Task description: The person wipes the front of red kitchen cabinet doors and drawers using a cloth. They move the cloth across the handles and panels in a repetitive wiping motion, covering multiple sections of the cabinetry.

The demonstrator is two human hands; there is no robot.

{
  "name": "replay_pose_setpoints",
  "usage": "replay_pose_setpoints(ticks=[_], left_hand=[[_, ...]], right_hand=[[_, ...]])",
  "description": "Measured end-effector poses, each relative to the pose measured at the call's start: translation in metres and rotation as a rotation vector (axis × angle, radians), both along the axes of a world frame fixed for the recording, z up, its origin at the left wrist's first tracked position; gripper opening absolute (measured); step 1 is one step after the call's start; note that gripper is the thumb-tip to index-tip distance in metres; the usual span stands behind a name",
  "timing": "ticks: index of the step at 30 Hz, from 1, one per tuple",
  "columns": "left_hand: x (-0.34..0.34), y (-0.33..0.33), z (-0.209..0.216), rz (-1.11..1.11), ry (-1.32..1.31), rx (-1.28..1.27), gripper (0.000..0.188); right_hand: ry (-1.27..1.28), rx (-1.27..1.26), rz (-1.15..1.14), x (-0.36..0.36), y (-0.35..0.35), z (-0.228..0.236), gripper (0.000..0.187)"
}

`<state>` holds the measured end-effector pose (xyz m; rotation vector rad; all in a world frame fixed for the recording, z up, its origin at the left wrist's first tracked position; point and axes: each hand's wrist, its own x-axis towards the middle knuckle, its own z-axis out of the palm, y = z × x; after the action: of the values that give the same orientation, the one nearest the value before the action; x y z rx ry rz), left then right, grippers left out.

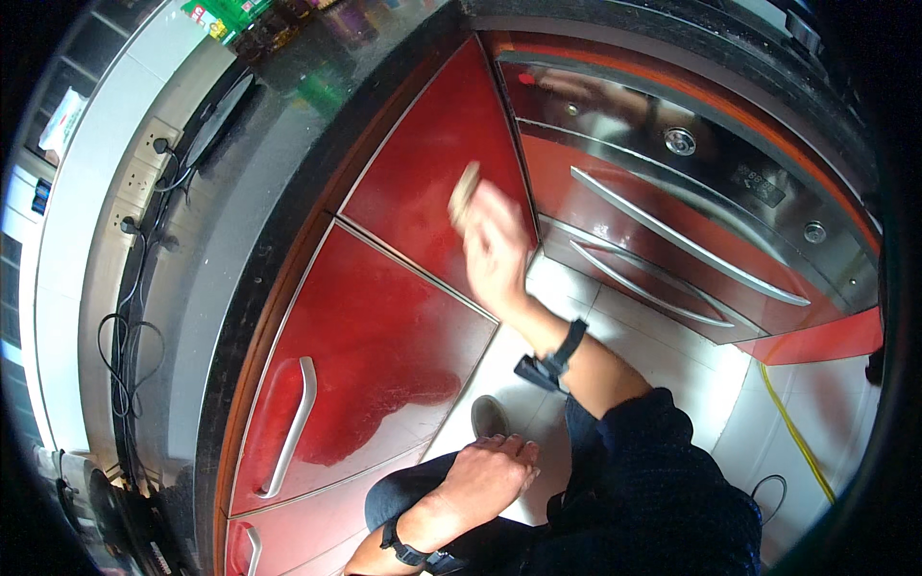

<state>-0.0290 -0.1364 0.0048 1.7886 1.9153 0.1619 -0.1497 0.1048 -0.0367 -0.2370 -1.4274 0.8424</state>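
Note:
My right hand [495,240] is raised in front of the upper red cabinet door [423,163], fingers closed around a beige cleaning pad [465,195]. Motion blurs both, so I cannot tell whether the pad is a sponge or a folded cloth, nor whether it touches the door. Over my bent knee lies my left hand [485,480], holding nothing, its fingers loosely bent and slightly apart. Dark wet-looking patches mark the lower red cabinet door [375,355], which has a silver handle [291,427].
A stainless-steel and red appliance [634,192] with long handles stands right of the cabinets. Above them runs a dark countertop [221,250] with black cables [144,250], wall sockets [139,180] and a green package [216,19]. A yellow hose [797,432] crosses the white tiles at right.

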Motion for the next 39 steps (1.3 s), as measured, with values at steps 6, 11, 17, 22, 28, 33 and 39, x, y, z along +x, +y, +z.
replay_pose_setpoints(ticks=[6, 11, 17, 22, 28, 33, 39], left_hand=[[0.003, 0.006, 0.0, -0.023, -0.006, 0.013, 0.03], [0.007, 0.004, 0.004, 0.002, 0.011, 0.051, 0.03], [0.007, 0.009, 0.004, -0.024, -0.034, 0.017, 0.032], [0.008, 0.006, 0.005, -0.015, -0.014, 0.036, 0.032], [0.011, 0.008, 0.0, -0.012, -0.028, -0.059, 0.031], [0.011, 0.006, -0.002, -0.01, -0.02, -0.013, 0.03], [0.017, 0.002, -0.001, -0.03, 0.032, 0.055, 0.028]], right_hand=[[0.059, 0.232, -0.06, -0.006, -0.017, 0.044, 0.021], [-0.017, 0.048, -0.089, -0.003, 0.009, 0.02, 0.026], [0.056, 0.255, -0.037, -0.002, -0.021, 0.036, 0.029], [-0.059, -0.216, -0.069, -0.006, 0.022, 0.032, 0.031], [0.001, 0.228, -0.011, -0.014, -0.027, 0.032, 0.027], [-0.077, -0.1, 0.044, 0.001, 0.004, -0.02, 0.032], [-0.082, 0.036, -0.114, -0.05, 0.015, 0.001, 0.036]])
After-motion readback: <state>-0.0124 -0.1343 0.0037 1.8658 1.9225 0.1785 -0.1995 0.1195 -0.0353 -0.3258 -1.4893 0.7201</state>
